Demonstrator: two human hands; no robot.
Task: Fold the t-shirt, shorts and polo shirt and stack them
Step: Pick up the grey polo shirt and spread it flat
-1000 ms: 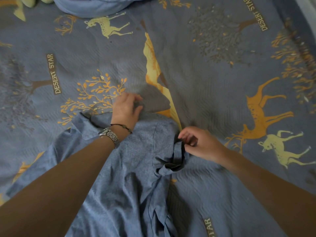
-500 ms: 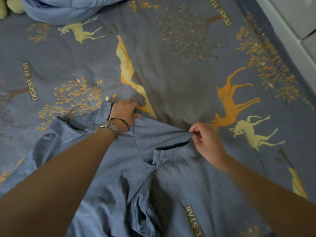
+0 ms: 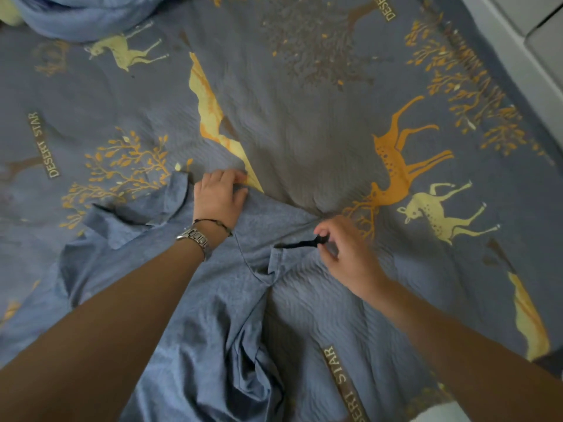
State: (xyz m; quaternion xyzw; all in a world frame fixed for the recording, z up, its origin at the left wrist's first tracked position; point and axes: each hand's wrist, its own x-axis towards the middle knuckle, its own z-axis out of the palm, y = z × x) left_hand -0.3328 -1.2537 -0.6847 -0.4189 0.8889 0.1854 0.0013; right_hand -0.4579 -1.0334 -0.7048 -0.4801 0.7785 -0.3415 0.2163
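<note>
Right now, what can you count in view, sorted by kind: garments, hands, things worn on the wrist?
Blue garments being spread on the bedspread: 1, a blue shirt
Bundled blue fabric at the top left: 1, kind unclear
Hands: 2, left hand, right hand, both gripping the shirt
Wrist items: 2, watch, bracelet
Total: 6

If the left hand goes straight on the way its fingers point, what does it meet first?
Probably only the bedspread: beyond the left hand, which grips the blue shirt, nothing else lies in that line.
</note>
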